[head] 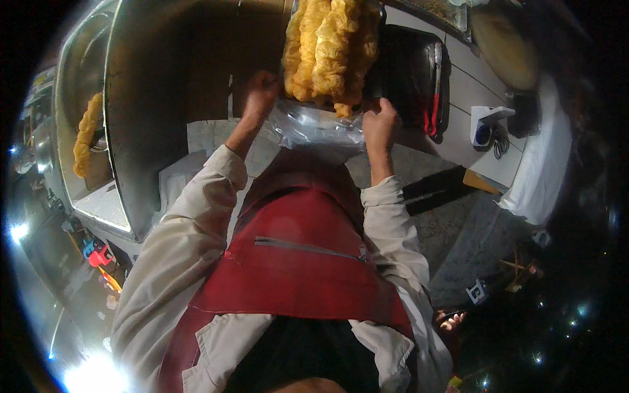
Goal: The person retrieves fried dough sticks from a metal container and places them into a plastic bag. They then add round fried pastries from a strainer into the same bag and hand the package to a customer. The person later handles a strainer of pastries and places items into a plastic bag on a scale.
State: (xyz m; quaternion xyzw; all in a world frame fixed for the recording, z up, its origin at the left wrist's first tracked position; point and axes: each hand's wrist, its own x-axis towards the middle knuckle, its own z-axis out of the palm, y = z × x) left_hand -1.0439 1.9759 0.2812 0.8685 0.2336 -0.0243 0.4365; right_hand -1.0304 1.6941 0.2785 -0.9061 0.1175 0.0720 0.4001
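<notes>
Long golden fried dough sticks [329,54] lie side by side in front of me, on what looks like a dark tray. Clear plastic film or a bag [314,127] hangs crumpled at their near end, close to my apron. My left hand [262,93] is curled at the left edge of the plastic, its fingertips in shadow. On the opposite side, my right hand [381,120] pinches the plastic's right edge, thumb uppermost. One shorter dough piece [342,109] pokes out over the plastic between my hands.
Right of the dough is a black tray [405,78] holding metal tongs with red handles [432,103]. A white device with a cable [484,127] stands farther right. On the left, a lit glass-sided cabinet [110,123] contains another dough stick [88,135]. Grey floor shows below.
</notes>
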